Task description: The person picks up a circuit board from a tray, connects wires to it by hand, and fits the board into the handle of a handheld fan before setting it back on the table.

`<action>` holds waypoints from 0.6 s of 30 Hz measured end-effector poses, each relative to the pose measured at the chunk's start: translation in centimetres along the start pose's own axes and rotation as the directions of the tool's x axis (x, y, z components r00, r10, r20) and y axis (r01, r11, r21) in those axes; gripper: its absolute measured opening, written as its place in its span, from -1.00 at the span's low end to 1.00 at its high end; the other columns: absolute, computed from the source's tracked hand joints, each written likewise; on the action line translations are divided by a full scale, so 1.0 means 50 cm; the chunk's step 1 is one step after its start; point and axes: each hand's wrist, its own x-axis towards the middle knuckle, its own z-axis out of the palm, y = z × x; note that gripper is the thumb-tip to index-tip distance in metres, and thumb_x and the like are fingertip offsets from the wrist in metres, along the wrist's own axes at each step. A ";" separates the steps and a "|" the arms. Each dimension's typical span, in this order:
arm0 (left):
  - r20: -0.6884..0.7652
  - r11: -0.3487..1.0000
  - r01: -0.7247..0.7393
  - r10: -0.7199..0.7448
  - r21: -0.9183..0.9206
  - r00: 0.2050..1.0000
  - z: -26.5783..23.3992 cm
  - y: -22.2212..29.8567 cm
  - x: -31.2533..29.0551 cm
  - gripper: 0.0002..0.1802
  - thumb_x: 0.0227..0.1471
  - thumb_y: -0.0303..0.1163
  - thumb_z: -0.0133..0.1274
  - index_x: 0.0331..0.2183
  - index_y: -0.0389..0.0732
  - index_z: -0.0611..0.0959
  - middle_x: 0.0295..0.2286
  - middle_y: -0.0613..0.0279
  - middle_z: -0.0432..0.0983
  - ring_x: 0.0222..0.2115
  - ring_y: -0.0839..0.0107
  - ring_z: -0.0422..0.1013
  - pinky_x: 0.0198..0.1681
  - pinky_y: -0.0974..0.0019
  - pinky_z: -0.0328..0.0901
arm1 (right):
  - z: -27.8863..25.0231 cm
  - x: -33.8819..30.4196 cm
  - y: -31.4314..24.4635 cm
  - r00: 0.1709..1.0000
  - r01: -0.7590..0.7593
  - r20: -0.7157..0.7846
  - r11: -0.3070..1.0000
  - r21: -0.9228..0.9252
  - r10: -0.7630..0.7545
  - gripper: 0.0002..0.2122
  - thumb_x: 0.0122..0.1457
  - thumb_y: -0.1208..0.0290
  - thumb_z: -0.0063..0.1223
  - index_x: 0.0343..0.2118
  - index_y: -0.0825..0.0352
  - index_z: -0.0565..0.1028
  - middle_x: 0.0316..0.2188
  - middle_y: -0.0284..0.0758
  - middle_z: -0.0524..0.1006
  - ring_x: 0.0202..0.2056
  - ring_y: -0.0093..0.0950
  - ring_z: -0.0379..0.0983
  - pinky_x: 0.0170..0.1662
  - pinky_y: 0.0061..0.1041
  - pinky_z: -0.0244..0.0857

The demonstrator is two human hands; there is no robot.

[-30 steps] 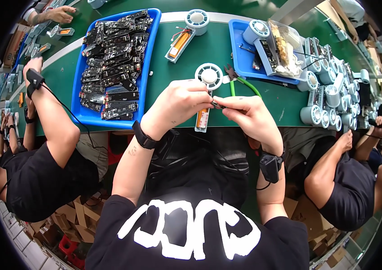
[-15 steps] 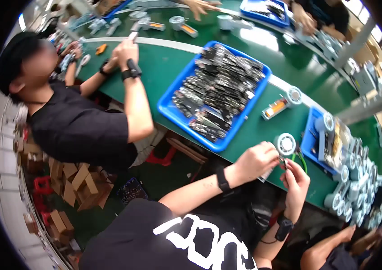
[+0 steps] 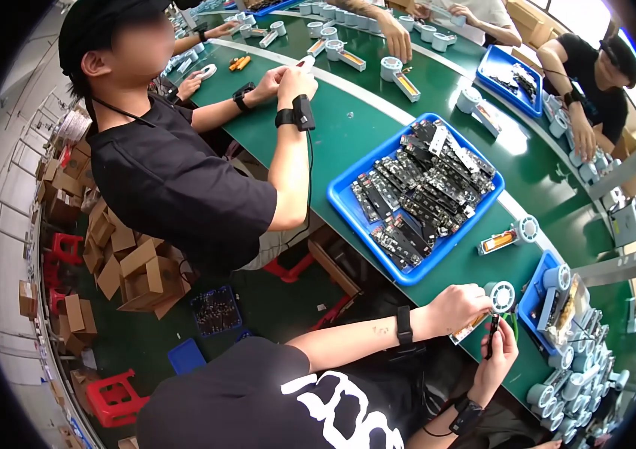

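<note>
My left hand (image 3: 461, 310) is closed on a light-blue handheld fan (image 3: 502, 297) with a round white grille. Its opened handle, with an orange part, shows partly below my fingers. In my right hand (image 3: 499, 353), thumb and fingers pinch a narrow black strip (image 3: 492, 334), which looks like a circuit board, upright just below the fan head. Something green and curved (image 3: 513, 320) lies behind that hand, its kind unclear. Beyond my hands rests another opened fan (image 3: 511, 235) with an orange cell in its handle. To its left, a blue tray (image 3: 342, 196) holds many black circuit boards.
A smaller blue tray (image 3: 530, 318) with parts stands right of my hands, beside piled fans (image 3: 576, 385). At left a co-worker (image 3: 183, 165) works at the green table (image 3: 273, 146). More fans line the far side. Cardboard boxes (image 3: 149, 280) and a red stool (image 3: 116, 396) stand on the floor.
The view has shifted, so the table and trays sit lower and further right. The black strip now shows more fully in my right hand. My left hand still holds the fan.
</note>
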 end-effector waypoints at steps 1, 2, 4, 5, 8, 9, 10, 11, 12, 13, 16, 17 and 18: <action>0.001 1.000 0.004 -0.004 -0.001 1.000 0.002 -0.002 0.008 -0.94 0.05 -0.41 0.13 -0.40 -0.18 0.62 -0.45 0.20 0.49 -0.35 0.24 0.48 -0.27 0.19 0.40 | 0.000 0.000 0.004 1.000 -0.008 -0.019 1.000 0.000 0.008 -0.70 0.34 0.52 0.04 0.09 0.47 0.49 -0.21 -0.30 0.62 -0.45 -0.72 0.40 -0.50 -0.81 0.14; -0.013 0.999 -0.035 0.035 0.022 0.999 0.004 -0.005 0.019 -0.93 0.04 -0.41 0.13 -0.41 -0.18 0.61 -0.45 0.19 0.49 -0.34 0.23 0.47 -0.26 0.19 0.40 | -0.003 0.010 0.004 1.000 -0.014 -0.020 1.000 0.000 0.014 -0.70 0.34 0.52 0.04 0.09 0.47 0.49 -0.21 -0.30 0.62 -0.45 -0.72 0.40 -0.50 -0.81 0.14; -0.025 0.994 -0.091 0.093 0.065 0.995 0.001 0.000 0.005 -0.92 0.04 -0.41 0.13 -0.42 -0.19 0.60 -0.44 0.19 0.49 -0.34 0.22 0.46 -0.25 0.18 0.39 | 0.010 0.011 -0.003 1.000 0.012 -0.027 1.000 -0.010 -0.013 -0.71 0.35 0.52 0.03 0.10 0.47 0.48 -0.19 -0.30 0.61 -0.45 -0.72 0.40 -0.49 -0.81 0.14; -0.015 0.996 -0.073 0.074 0.057 0.997 0.002 0.003 -0.001 -0.92 0.04 -0.41 0.13 -0.42 -0.19 0.60 -0.44 0.19 0.49 -0.34 0.22 0.46 -0.25 0.18 0.39 | 0.008 0.007 0.000 0.999 0.022 -0.031 1.000 -0.017 -0.022 -0.71 0.36 0.52 0.02 0.10 0.47 0.48 -0.19 -0.30 0.61 -0.45 -0.73 0.40 -0.48 -0.82 0.15; 0.028 0.984 -0.150 0.148 0.097 0.989 -0.003 0.000 0.005 -0.89 0.02 -0.43 0.13 -0.35 -0.23 0.61 -0.45 0.20 0.48 -0.34 0.19 0.47 -0.26 0.19 0.39 | 0.008 0.000 0.021 0.998 0.009 -0.059 1.000 0.001 -0.009 -0.71 0.36 0.51 0.01 0.10 0.46 0.48 -0.18 -0.31 0.61 -0.45 -0.73 0.40 -0.48 -0.82 0.15; 0.029 0.983 -0.153 0.151 0.099 0.988 -0.002 -0.004 0.005 -0.89 0.02 -0.43 0.13 -0.35 -0.23 0.61 -0.45 0.20 0.48 -0.34 0.19 0.47 -0.26 0.19 0.39 | 0.010 0.008 0.021 0.997 0.026 -0.068 1.000 0.013 -0.025 -0.71 0.37 0.51 0.01 0.11 0.46 0.47 -0.18 -0.31 0.61 -0.45 -0.73 0.40 -0.48 -0.82 0.15; 0.022 0.989 -0.125 0.124 0.075 0.992 -0.001 -0.007 -0.001 -0.89 0.02 -0.43 0.13 -0.34 -0.23 0.61 -0.45 0.20 0.48 -0.35 0.19 0.46 -0.26 0.20 0.38 | 0.011 0.010 0.020 0.997 0.032 -0.067 0.999 0.018 -0.031 -0.71 0.37 0.51 0.01 0.11 0.46 0.47 -0.18 -0.31 0.61 -0.45 -0.73 0.40 -0.48 -0.82 0.15; 0.016 0.994 -0.099 0.098 0.052 0.995 0.000 -0.010 -0.005 -0.88 0.02 -0.43 0.13 -0.34 -0.23 0.61 -0.45 0.19 0.47 -0.36 0.19 0.46 -0.26 0.20 0.38 | 0.010 0.008 0.019 0.998 0.019 -0.061 0.999 0.027 -0.017 -0.71 0.37 0.51 0.01 0.10 0.46 0.48 -0.19 -0.31 0.61 -0.45 -0.73 0.40 -0.48 -0.83 0.15; 0.009 0.997 -0.075 0.075 0.030 0.997 -0.001 -0.010 -0.001 -0.88 0.02 -0.43 0.13 -0.34 -0.24 0.61 -0.45 0.19 0.47 -0.37 0.19 0.46 -0.26 0.20 0.38 | 0.011 0.006 0.017 0.999 0.008 -0.054 0.999 0.038 -0.006 -0.71 0.37 0.51 0.01 0.10 0.46 0.48 -0.19 -0.31 0.61 -0.45 -0.74 0.39 -0.48 -0.83 0.15; 0.015 0.996 -0.085 0.084 0.034 0.996 0.001 -0.008 -0.001 -0.88 0.02 -0.43 0.13 -0.34 -0.24 0.61 -0.45 0.19 0.47 -0.37 0.19 0.46 -0.26 0.20 0.38 | 0.011 -0.002 0.020 0.999 -0.007 -0.054 0.999 0.050 0.010 -0.71 0.37 0.51 0.01 0.10 0.46 0.48 -0.20 -0.31 0.61 -0.45 -0.74 0.39 -0.48 -0.83 0.15; -0.100 0.993 0.010 -0.022 -0.119 0.995 0.009 0.001 0.004 -0.87 0.04 -0.43 0.12 -0.32 -0.25 0.62 -0.48 0.20 0.44 -0.43 0.17 0.43 -0.27 0.19 0.37 | 0.014 -0.004 0.023 0.999 0.007 -0.043 0.998 0.069 -0.004 -0.72 0.37 0.51 0.00 0.10 0.45 0.48 -0.20 -0.30 0.61 -0.45 -0.74 0.39 -0.48 -0.82 0.14; -0.095 0.993 0.000 -0.011 -0.115 0.995 0.014 0.009 -0.002 -0.87 0.04 -0.43 0.12 -0.32 -0.25 0.62 -0.48 0.20 0.44 -0.43 0.17 0.43 -0.27 0.19 0.37 | 0.014 -0.007 0.023 0.999 0.009 -0.037 0.997 0.074 -0.007 -0.72 0.37 0.52 0.00 0.09 0.45 0.49 -0.21 -0.30 0.61 -0.45 -0.74 0.39 -0.49 -0.82 0.14; -0.109 0.998 -0.017 0.011 -0.061 0.994 0.017 0.019 -0.003 -0.87 0.03 -0.43 0.13 -0.33 -0.24 0.61 -0.48 0.20 0.44 -0.44 0.18 0.43 -0.29 0.19 0.37 | 0.013 -0.009 0.020 0.999 0.024 -0.046 0.996 0.086 -0.020 -0.72 0.37 0.52 0.00 0.09 0.45 0.49 -0.21 -0.30 0.61 -0.45 -0.74 0.39 -0.49 -0.82 0.14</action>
